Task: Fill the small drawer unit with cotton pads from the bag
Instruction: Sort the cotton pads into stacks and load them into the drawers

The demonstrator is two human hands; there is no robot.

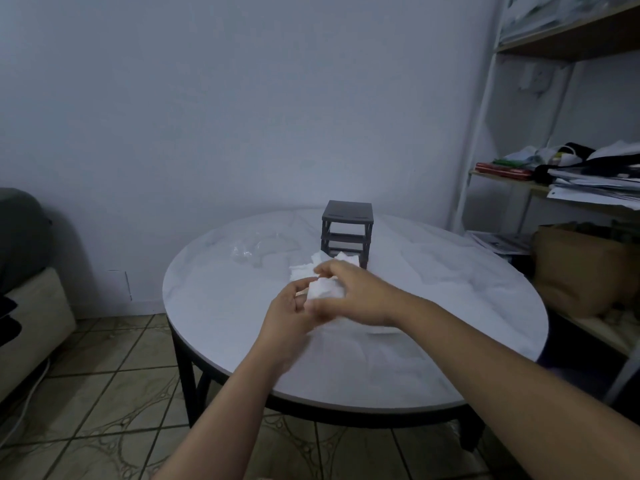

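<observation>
Gripping a white wad of cotton pads [323, 292] between them, the left hand [292, 308] and the right hand [356, 296] meet above the round white tabletop [221, 327]. The left hand's fingers curl against the near-left side of the wad; the right hand's fingers curl over its top and right side, thumb and forefinger drawn close. More loose pads [303, 270] lie on the tabletop just beyond both hands. The dark grey small drawer unit [348, 225] stands upright just beyond the right hand, front toward the person; its contents cannot be told. The clear plastic bag [263, 247] lies flat beyond and left of the left hand, apart from the unit. A shelf rack [568, 43] holding papers stands well to the right of the right hand
</observation>
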